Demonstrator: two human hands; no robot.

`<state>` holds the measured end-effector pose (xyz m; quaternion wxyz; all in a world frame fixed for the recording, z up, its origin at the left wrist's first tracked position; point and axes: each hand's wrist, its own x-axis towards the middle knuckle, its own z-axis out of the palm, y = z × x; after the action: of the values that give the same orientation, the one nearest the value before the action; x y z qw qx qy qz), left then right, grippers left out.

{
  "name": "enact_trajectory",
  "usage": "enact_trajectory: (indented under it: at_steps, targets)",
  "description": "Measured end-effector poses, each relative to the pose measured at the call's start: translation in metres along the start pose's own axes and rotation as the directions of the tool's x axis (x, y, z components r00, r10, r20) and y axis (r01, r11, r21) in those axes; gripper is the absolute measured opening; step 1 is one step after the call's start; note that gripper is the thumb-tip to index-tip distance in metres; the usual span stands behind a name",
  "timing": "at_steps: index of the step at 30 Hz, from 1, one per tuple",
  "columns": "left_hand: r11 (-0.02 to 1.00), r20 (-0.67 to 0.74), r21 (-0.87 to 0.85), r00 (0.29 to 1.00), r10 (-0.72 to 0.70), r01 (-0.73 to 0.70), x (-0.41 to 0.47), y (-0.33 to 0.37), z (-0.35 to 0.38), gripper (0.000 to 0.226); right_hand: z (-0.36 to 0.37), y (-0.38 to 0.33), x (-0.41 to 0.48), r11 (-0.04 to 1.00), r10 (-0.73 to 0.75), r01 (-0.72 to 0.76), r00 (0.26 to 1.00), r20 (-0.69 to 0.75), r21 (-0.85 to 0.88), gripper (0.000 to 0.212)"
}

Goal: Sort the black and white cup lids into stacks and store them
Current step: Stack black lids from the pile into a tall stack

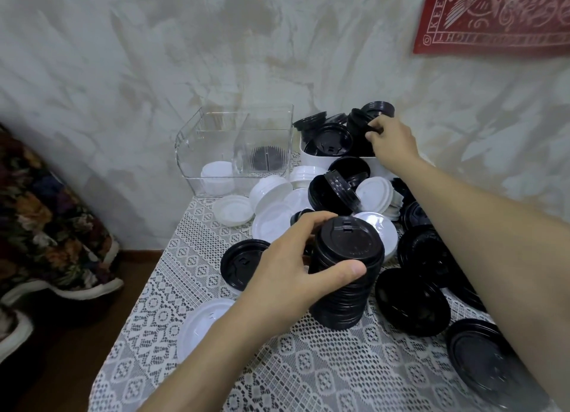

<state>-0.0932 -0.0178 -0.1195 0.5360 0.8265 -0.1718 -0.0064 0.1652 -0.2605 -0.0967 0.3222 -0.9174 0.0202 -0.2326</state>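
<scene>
From my end: L hand (290,266) is wrapped round the black stack (345,288), thumb across the near side, fingers curled over the far rim. The stack stands upright on the lace cloth (216,365), mid-table. R hand (391,140) reaches to the far side, fingertips curled and pinching the upright black lid (357,128) in the white tub (308,160). The tub sits far right by the wall & is heaped w/ other black lids. Left of the tub is the clear bin (185,152), w/ a short white stack (217,177) in its left compartment. Loose white lids (271,202) lie between the bin and the black stack. Loose black lids (413,300) lie to the right, by my R forearm. One white lid (200,328) is near, just left of my L wrist. Red cloth (499,14) hangs top right on the wall. Floral fabric (46,220) is at left, off the table.
</scene>
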Motion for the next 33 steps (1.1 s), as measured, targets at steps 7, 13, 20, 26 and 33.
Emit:
enact_trajectory:
  at_steps: [7, 13, 20, 26, 33]
  targets:
    - [0.999, 0.005, -0.031, 1.000, 0.012, -0.012, -0.001, -0.002, 0.000, 0.055, -0.011, -0.014, -0.031, 0.994, -0.105, 0.103, 0.991, -0.084, -0.032, 0.030]
    - [0.999, 0.003, -0.038, 1.000, 0.025, -0.025, -0.001, -0.003, 0.001, 0.055, -0.060, -0.055, -0.092, 0.938, -0.094, 0.113, 0.993, -0.074, 0.327, 0.012]
    - [0.998, -0.020, -0.056, 0.999, 0.028, -0.029, -0.002, -0.006, 0.002, 0.063, -0.111, -0.083, -0.183, 0.442, 0.068, -0.424, 0.894, 0.442, 0.790, 0.016]
    - [0.999, -0.030, -0.044, 0.999, 0.028, -0.029, -0.007, -0.007, 0.004, 0.077, -0.126, -0.078, -0.215, 0.413, 0.119, -0.563, 0.812, 0.571, 0.715, 0.018]
    - [0.997, -0.046, -0.075, 0.999, 0.027, -0.031, -0.012, -0.008, 0.005, 0.080, -0.128, -0.069, -0.229, 0.194, 0.190, -0.675, 0.738, 0.647, 0.712, 0.016]
